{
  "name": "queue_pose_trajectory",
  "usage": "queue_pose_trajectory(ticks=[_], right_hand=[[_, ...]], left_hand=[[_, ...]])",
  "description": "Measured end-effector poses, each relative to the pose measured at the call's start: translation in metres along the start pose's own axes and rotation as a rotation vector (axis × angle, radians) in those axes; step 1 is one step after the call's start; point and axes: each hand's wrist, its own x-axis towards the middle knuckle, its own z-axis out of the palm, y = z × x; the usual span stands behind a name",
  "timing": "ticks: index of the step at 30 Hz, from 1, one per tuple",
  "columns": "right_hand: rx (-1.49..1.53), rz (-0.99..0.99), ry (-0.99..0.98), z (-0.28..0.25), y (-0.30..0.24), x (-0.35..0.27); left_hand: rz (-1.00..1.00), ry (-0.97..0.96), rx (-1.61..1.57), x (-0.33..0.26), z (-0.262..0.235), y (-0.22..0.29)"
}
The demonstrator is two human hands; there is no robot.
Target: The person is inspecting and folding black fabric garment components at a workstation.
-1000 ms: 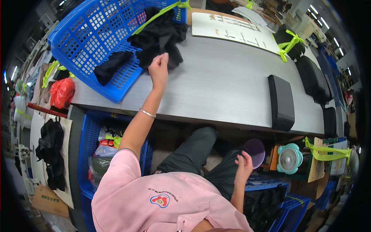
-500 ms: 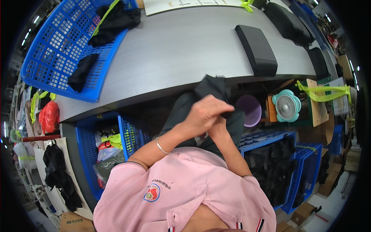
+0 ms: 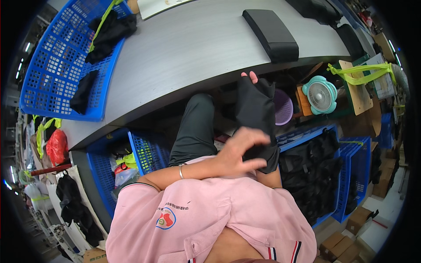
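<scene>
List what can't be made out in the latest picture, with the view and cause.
All head view:
1. Right hand: mostly hidden inside black fabric; fingertips show.
2. Left hand: motion-blurred; contact with the fabric unclear.
3. Purple bin: partly behind the fabric.
4. White board: cut off by the top edge.

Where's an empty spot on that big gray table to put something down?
The gray tabletop is bare between the blue basket on the left and the black block on the right. It's crowded at the table's right end, with more black pieces, and around the left hand and black fabric sleeve.
</scene>
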Motion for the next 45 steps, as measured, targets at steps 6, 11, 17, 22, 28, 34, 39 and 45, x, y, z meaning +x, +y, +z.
queue_pose_trajectory(ticks=[6,11,17,22,28,34,39,45], right_hand=[[-0.618,-0.538,-0.184,-0.01,-0.083,-0.019],[-0.188,-0.146,-0.099,-0.015,-0.072,0.0],[-0.772,-0.638,-0.057,-0.017,-0.055,0.019],[-1.089,-0.742,-0.016,-0.002,-0.053,0.027],[-1.056,-0.753,-0.23,0.053,-0.029,0.044],[-0.515,0.379,-0.333,0.083,-0.001,-0.014],[-0.079,0.014,-0.77,0.049,-0.035,-0.073],[0.107,0.221,-0.349,0.004,-0.011,-0.091]], left_hand=[[-0.5,0.039,-0.271,0.031,-0.041,-0.05],[-0.182,0.096,0.203,0.018,-0.031,-0.044],[-0.034,0.183,0.347,0.001,0.002,-0.039],[-0.671,0.224,-0.529,0.007,-0.026,-0.054],[-0.303,0.713,-0.349,0.041,-0.038,-0.116],[-0.447,0.774,0.111,0.066,-0.1,-0.175],[-0.433,0.935,-0.02,0.052,-0.19,-0.229],[-0.386,0.838,-0.12,0.066,-0.17,-0.141]])
